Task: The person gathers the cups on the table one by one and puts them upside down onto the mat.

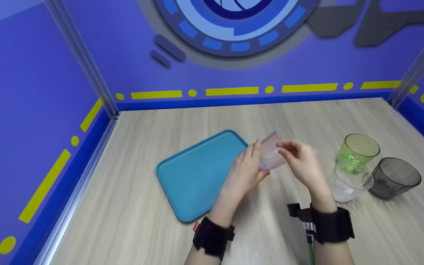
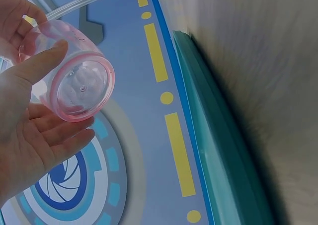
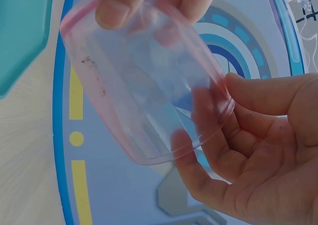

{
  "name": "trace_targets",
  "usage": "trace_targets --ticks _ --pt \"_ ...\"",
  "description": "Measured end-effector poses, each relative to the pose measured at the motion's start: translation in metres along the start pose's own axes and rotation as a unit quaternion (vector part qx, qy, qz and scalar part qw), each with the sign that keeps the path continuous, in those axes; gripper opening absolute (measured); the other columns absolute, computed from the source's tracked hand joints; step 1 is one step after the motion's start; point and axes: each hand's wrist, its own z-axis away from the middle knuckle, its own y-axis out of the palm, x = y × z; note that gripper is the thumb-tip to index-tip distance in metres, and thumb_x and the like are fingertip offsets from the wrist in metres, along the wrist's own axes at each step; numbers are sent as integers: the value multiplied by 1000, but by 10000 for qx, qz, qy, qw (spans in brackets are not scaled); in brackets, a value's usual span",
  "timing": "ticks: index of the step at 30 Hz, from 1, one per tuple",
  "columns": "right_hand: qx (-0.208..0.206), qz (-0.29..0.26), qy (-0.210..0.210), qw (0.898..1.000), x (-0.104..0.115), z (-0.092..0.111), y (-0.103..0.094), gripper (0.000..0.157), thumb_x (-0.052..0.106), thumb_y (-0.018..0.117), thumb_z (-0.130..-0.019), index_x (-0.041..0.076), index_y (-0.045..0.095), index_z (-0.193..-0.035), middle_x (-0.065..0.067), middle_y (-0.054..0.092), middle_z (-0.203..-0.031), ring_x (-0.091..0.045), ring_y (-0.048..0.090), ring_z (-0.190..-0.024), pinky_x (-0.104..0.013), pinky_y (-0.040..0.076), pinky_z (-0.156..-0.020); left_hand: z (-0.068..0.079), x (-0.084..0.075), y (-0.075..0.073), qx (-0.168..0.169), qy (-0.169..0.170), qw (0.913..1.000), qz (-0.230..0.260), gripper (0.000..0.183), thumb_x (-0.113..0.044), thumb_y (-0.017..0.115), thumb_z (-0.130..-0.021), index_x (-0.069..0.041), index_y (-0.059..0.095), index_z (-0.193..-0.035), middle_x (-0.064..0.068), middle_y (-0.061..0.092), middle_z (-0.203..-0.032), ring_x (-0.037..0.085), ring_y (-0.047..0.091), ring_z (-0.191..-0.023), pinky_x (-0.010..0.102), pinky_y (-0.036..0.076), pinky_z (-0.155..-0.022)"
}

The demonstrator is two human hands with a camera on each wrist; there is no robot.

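Observation:
A clear pink cup (image 1: 271,151) is held tilted on its side above the table, between both hands. My left hand (image 1: 244,165) grips it near the base, thumb on one side and fingers on the other; the round base (image 2: 83,88) shows in the left wrist view. With thumb and fingertips my right hand (image 1: 302,162) pinches the rim, some fingers reaching inside, as the right wrist view shows. Small dark marks (image 3: 89,62) are on the cup's wall. Below and left of the cup lies a teal tray (image 1: 193,176), partly hidden by the left forearm.
At the right stand a green cup (image 1: 359,149), a clear cup (image 1: 348,186) and a dark grey cup (image 1: 396,178), close together. Blue panels (image 1: 131,51) wall the wood-look table (image 1: 131,147) at the back and sides.

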Motion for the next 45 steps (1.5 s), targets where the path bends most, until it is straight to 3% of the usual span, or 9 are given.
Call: trace_targets --ticks 19,27,35,45 --pt "32 -240 116 9996 1 -1 0 16 0 57 -86 -6 64 -99 -19 66 -97 -27 62 -85 -10 43 -67 0 2 -2 -101 -33 9998 -179 80 -39 72 -75 -2 35 -136 11 53 -121 23 61 -96 35 51 -79" --pt "-11 -315 117 9994 0 -2 1 16 -1 58 -86 -8 64 -98 -20 66 -97 -28 62 -87 -8 42 -69 -1 1 -4 103 -161 9996 -221 78 -39 68 -78 -5 32 -138 15 51 -127 25 59 -104 37 49 -86" --pt "-14 -288 139 9995 0 -1 1 16 -1 58 -86 -7 64 -99 -20 66 -97 -28 62 -87 -9 42 -68 -1 3 -3 17 -137 9995 -294 78 -40 69 -78 -6 32 -138 11 54 -123 22 58 -104 35 49 -85" --pt "-38 -211 39 9998 -1 -1 1 16 0 58 -86 -7 64 -99 -19 66 -97 -28 62 -86 -10 43 -67 0 2 -4 -54 -108 9974 -706 78 -45 67 -77 -8 34 -137 8 56 -120 20 59 -101 34 48 -84"
